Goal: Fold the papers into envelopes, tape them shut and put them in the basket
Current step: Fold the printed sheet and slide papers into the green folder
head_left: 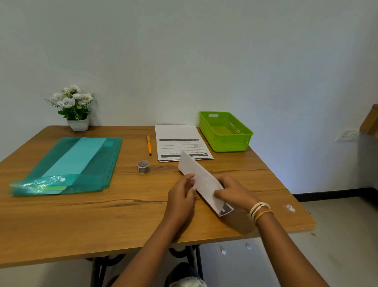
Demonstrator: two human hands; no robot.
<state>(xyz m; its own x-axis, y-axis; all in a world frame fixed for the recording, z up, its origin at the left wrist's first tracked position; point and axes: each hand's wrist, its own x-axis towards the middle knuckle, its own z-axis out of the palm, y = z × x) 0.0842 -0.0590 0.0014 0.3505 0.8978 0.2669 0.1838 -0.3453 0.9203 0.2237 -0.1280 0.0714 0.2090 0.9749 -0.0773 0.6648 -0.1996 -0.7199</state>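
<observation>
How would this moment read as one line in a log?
stage: folding | both hands grip folded paper | tape roll untouched | basket empty

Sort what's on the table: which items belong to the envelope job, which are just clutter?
Job items:
folded paper, held by left hand and right hand
printed sheets
tape roll
green basket, no envelopes visible in it

Just lying about:
teal folder
orange pen
flower pot
</observation>
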